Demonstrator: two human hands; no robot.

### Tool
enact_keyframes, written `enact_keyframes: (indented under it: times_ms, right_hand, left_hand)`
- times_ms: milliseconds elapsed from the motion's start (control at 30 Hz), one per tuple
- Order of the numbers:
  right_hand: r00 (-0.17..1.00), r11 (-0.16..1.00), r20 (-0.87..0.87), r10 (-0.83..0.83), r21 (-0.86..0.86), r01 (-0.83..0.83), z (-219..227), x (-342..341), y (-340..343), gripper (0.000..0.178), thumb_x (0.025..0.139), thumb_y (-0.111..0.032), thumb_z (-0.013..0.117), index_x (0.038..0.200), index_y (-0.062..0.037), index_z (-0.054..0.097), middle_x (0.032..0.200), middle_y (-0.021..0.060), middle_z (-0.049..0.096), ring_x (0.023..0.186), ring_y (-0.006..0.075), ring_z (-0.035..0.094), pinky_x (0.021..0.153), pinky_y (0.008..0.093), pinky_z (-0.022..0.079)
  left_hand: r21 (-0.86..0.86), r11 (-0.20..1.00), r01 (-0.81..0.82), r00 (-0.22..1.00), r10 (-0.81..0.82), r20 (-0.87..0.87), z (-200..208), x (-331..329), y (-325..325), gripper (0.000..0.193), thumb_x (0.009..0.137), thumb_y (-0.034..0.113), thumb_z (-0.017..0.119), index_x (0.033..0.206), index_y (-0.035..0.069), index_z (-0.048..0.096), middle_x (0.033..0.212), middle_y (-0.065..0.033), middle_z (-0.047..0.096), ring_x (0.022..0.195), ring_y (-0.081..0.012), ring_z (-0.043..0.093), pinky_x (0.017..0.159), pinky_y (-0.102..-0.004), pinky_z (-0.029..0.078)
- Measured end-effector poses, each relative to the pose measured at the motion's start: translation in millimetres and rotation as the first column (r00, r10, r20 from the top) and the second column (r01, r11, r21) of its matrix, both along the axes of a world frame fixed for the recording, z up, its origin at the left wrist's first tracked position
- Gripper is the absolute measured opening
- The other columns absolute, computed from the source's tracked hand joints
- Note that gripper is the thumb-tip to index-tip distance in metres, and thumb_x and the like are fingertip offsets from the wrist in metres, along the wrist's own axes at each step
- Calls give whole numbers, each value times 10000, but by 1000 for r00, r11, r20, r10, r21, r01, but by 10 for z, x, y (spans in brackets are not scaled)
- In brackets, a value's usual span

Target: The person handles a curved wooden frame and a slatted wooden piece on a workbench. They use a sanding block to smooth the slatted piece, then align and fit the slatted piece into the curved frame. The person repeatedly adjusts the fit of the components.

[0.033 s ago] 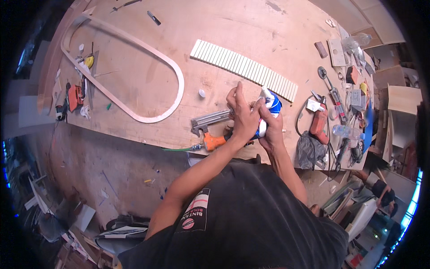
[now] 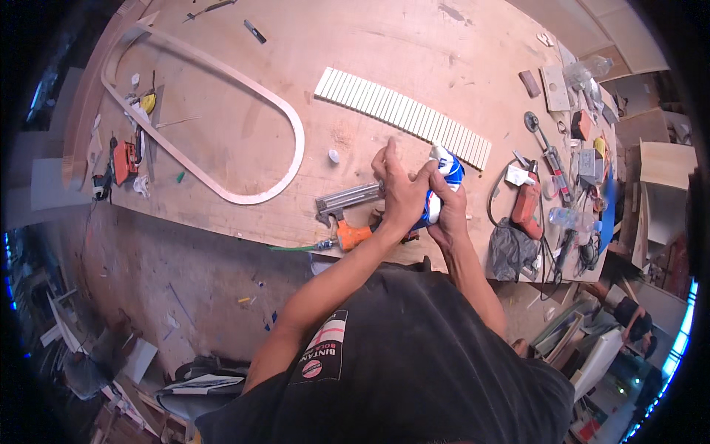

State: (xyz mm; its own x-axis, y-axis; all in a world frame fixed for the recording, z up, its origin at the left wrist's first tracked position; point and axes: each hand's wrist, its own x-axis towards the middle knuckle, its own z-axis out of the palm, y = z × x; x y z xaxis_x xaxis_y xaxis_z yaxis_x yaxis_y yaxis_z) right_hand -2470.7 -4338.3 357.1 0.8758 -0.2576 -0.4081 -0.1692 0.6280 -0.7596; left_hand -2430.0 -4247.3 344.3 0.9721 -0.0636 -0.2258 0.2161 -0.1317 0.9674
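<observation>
A blue-and-white squeeze bottle (image 2: 452, 172) is in my right hand (image 2: 451, 211), its white tip pointing away from me. The right fingers are wrapped round it and partly hidden. My left hand (image 2: 405, 194) is against the bottle's left side, its thumb near the right thumb. The left index finger is raised and the other fingers are loosely bent, with nothing seen in them. Beyond the hands lies a slatted strip of pale wood (image 2: 399, 111). An orange-and-grey nail gun (image 2: 353, 235) lies beside my left wrist, partly covered by it.
A long rounded wooden frame (image 2: 292, 133) lies at the left. A small white cap (image 2: 333, 156) sits near the nail gun. To the right are a red drill (image 2: 526, 203), a black plastic bag (image 2: 512, 248) and a clear bottle (image 2: 573, 219). A green hose (image 2: 292, 247) crosses the near edge.
The squeeze bottle's white tip has turned slightly in my hands. Both hands have shifted only a little; the other things lie as before.
</observation>
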Motion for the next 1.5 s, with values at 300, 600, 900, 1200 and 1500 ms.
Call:
enact_keyframes:
  times_ms: [300,600,900,1200,1500]
  right_hand:
    - [946,761,-171,274,-563,-322,-190,1520,-222,400,921,-187,783,1204,48,625,916,96,687,680,177,691,568,341,585]
    - [783,-69,-461,419,-875,-479,-716,3043,280,699,860,-465,808,1193,130,651,1078,317,727,1005,384,743,861,442,589]
    - [751,-288,-597,283,-799,-528,-869,3057,276,676,869,-503,784,1172,89,663,1088,311,725,1065,421,720,894,477,573]
    - [758,-367,-592,275,-793,-486,-822,2554,-414,591,893,-455,768,1166,61,675,1030,291,739,988,421,728,845,494,561]
    - [760,-378,-644,90,-727,-572,-674,1897,-1111,569,908,-466,742,1185,26,671,1058,298,729,1007,435,721,860,512,563]
  left_hand:
    - [-31,970,-241,937,241,253,-208,-423,1567,397,1063,250,497,1346,-7,603,1351,-158,536,1306,-271,481,1143,-409,357]
    - [492,492,-718,602,794,83,-1765,-2163,3899,339,1073,248,533,1100,-48,697,1051,-113,672,957,-225,629,876,-381,494]
    - [341,635,-693,217,635,-741,-2864,-4035,3927,436,1025,484,584,1254,115,619,1035,9,649,836,-160,621,731,-341,480]
    - [126,865,-485,536,408,-739,-3047,-3356,3667,414,1031,446,617,1283,119,625,1111,-7,676,883,-114,625,625,-274,464]
    - [229,833,-504,524,506,-685,-2858,-2826,3889,430,1033,416,628,1305,83,622,1092,-18,679,846,-122,624,611,-269,479]
